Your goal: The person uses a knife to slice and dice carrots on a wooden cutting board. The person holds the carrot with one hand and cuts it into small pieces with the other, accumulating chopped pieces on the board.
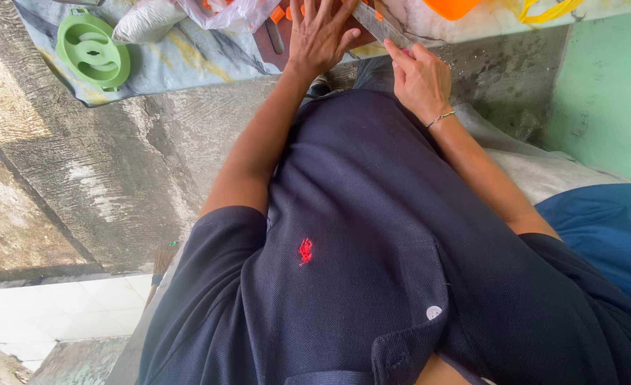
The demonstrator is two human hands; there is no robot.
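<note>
My left hand [320,34] lies fingers spread on a dark brown cutting board [276,44] at the top of the head view. Small orange pieces [278,13] lie beside its fingers. Just to its right, my right hand [421,78] is closed around the handle of a knife. The knife's grey metal blade [377,24] slants up and left toward the left hand's fingertips. A thin bracelet [440,117] circles the right wrist. My dark navy shirt [372,242] fills the lower middle of the view and hides whatever is below the hands.
A green round plastic lid [93,51] and a white plastic bag [148,21] lie on a patterned cloth [180,60] at the top left. At the top right are an orange container [452,7] and a yellow item [547,9]. A green wall [608,93] stands right; a concrete ledge [101,171] lies left.
</note>
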